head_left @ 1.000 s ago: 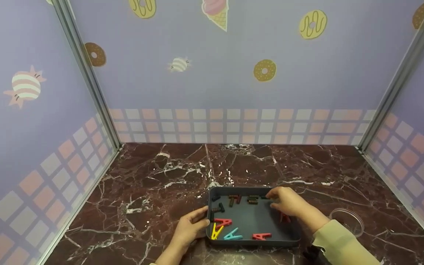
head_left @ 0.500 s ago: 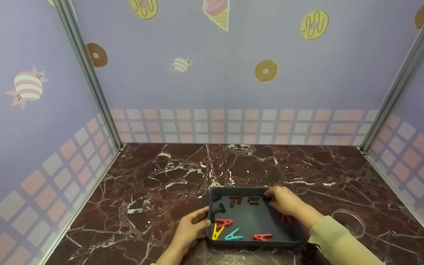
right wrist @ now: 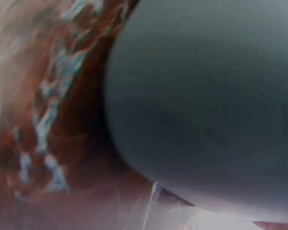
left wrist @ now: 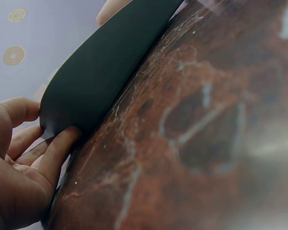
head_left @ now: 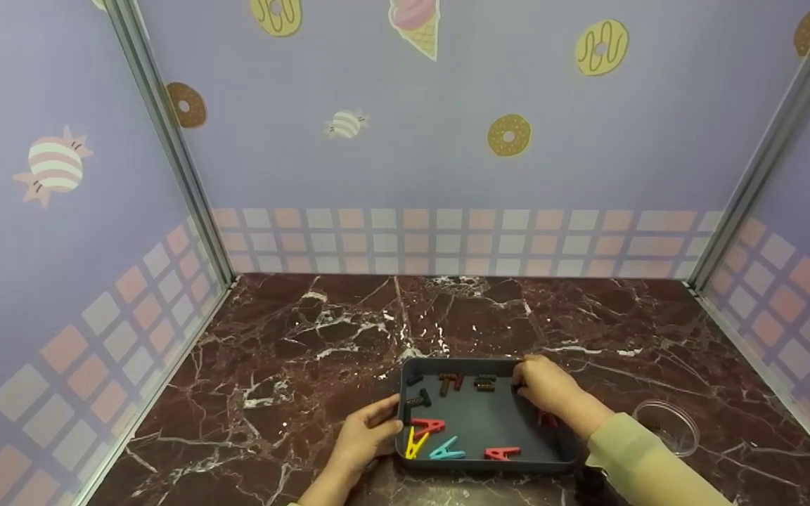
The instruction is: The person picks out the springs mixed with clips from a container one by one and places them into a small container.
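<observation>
Start close, on the right, with the pale sleeve (head_left: 651, 464), near a clear round dish (head_left: 666, 427). Could knock the dish by swinging the elbow out too far. Next, look at the dark tray (head_left: 489, 422), resting on the table (head_left: 292, 393). Along the near side, find one red clip (head_left: 502, 453), a blue clip (head_left: 447, 448) and a yellow clip (head_left: 415, 443). Could slide into a heap if tipped.

At the tray's left wall, find the left hand (head_left: 366, 436), loose, thumb and finger spread, touching from outside. Could let the tray turn or scoot by pressing too softly.

Farther back, at the far right corner, see the right hand (head_left: 545, 386), bent down into the tray. Too hidden to tell the gap between fingertips, or anything held. Might bump the small dark pieces (head_left: 484, 383) just to the left by moving sideways. Might drag the tray, too, by catching on the far rim (head_left: 458, 360).

For room, go left: plenty of table there. Go right only with care, because of the dish. Past the far rim, more table, right up to the back wall (head_left: 447, 242).
</observation>
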